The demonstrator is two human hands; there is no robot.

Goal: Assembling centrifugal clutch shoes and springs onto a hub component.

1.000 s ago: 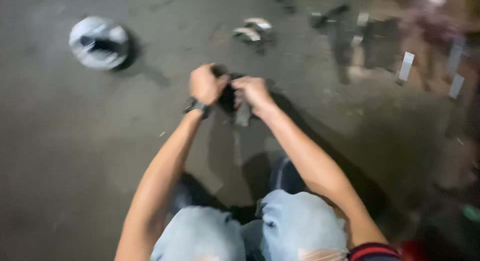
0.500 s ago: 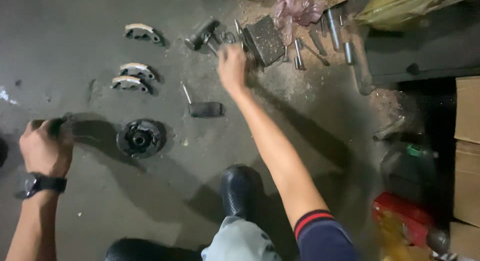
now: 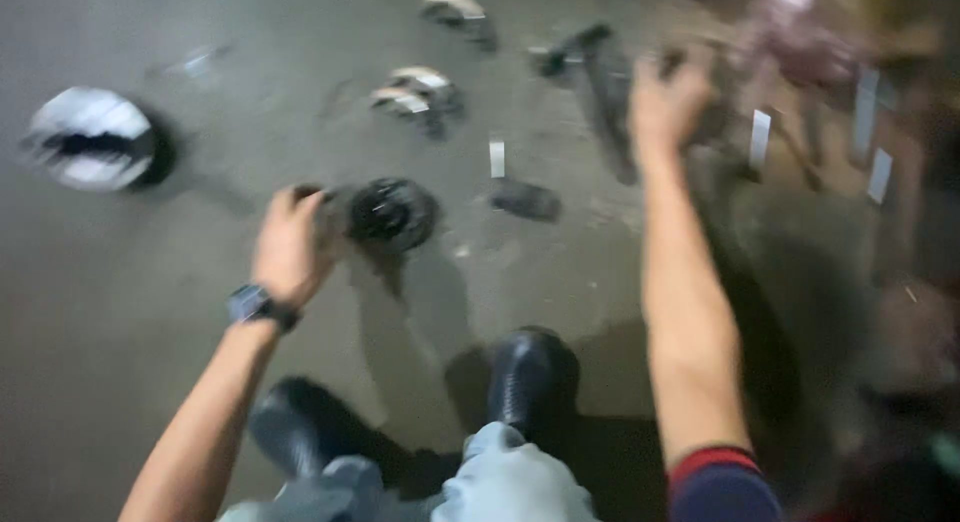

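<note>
A: Where is the left hand (image 3: 290, 250), then?

B: Left of centre in the frame, a dark watch (image 3: 258, 304) on its wrist. The fingers are curled around something small and dark at the top of the fist; the blur hides what it is. The hand sits just beside a round black hub-like part (image 3: 392, 212) on the grey concrete floor (image 3: 120, 312), and I cannot tell whether they touch

A: And the right hand (image 3: 668, 104)?

B: Stretched far up to the upper right of the frame, fingers bent over a heap of dark metal bits (image 3: 720, 112). Whether it grips one or only rests there, I cannot tell. Its sleeve (image 3: 722, 482) is dark blue with a red band, at the lower right edge

A: What lies between the two hands?

B: A small dark block (image 3: 527, 199) on the floor right of the round part, and above it a short pale strip (image 3: 497, 157). Higher up, near top centre, curved pale-edged shoes (image 3: 418, 90), one pair and one more (image 3: 455, 7) beyond

A: Further out?

B: A round white and black thing (image 3: 90, 139) at the far left. At the bottom, two black boots (image 3: 530, 377) and pale jeans (image 3: 510, 482)
</note>
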